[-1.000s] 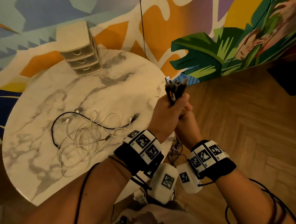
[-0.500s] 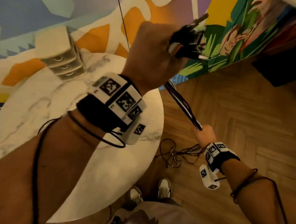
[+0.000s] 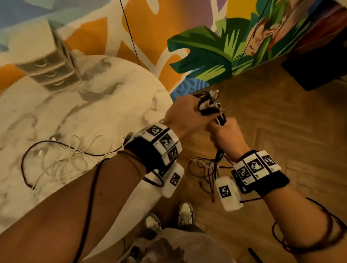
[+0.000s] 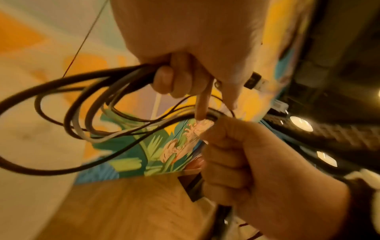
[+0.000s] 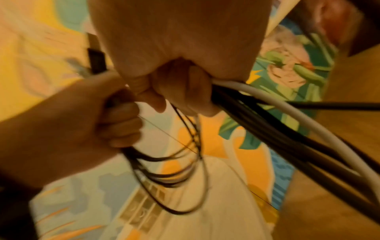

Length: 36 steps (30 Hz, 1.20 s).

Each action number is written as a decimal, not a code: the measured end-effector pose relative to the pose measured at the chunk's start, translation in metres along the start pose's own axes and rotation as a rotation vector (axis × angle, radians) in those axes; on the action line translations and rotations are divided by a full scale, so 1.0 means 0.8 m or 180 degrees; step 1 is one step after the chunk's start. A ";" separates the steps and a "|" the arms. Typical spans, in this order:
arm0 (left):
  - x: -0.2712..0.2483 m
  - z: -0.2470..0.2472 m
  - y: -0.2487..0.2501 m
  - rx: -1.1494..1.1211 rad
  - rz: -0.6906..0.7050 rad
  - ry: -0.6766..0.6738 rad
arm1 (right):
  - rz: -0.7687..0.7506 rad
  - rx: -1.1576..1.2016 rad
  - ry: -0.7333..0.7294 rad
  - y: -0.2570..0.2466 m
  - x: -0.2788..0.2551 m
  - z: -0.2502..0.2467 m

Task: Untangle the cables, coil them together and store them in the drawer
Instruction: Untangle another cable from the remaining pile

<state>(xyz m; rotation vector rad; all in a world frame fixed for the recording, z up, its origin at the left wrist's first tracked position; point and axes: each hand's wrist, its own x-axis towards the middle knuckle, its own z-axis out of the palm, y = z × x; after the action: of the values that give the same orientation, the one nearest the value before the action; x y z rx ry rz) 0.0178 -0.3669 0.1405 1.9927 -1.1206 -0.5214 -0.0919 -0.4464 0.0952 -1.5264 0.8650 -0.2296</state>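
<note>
Off the table's right edge, my left hand grips a bundle of dark and white cables, with plugs sticking out past the fingers. In the left wrist view, coiled loops hang from its curled fingers, and a USB plug pokes out. My right hand sits just below it, fisted round the same cables. The loose tails trail onto the floor. A second tangle of white and black cables lies on the marble table. The small drawer unit stands at the table's back, its drawers closed.
The painted mural wall runs behind the table, with a thin wire hanging in front of it. Wooden floor spreads to the right, with a dark object at its far edge. My shoes stand near the table edge.
Half a second ago my left hand was raised high, with the cables stretched down to my right hand. It has since come back down to meet the right hand. The view tilted down.
</note>
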 end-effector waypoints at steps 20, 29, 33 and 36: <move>0.053 -0.086 0.085 0.0077 0.1173 0.1179 | 0.0612 -0.0935 0.0498 0.086 0.077 -0.028; 0.055 -0.087 0.062 0.0030 0.1082 0.1322 | 0.0473 -0.0824 0.0864 0.087 0.088 -0.024; 0.050 -0.076 0.046 -0.0366 0.0739 0.1303 | 0.0464 -0.0710 0.1102 0.095 0.090 -0.042; 0.063 -0.085 0.054 -0.0322 0.0819 0.1600 | 0.0192 -0.0197 0.1635 0.071 0.095 -0.063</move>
<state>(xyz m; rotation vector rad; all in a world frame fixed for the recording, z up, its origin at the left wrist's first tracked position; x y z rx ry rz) 0.0667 -0.3941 0.2171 1.7231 -0.9852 0.0590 -0.0912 -0.5283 0.0257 -1.5187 1.3293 -0.5712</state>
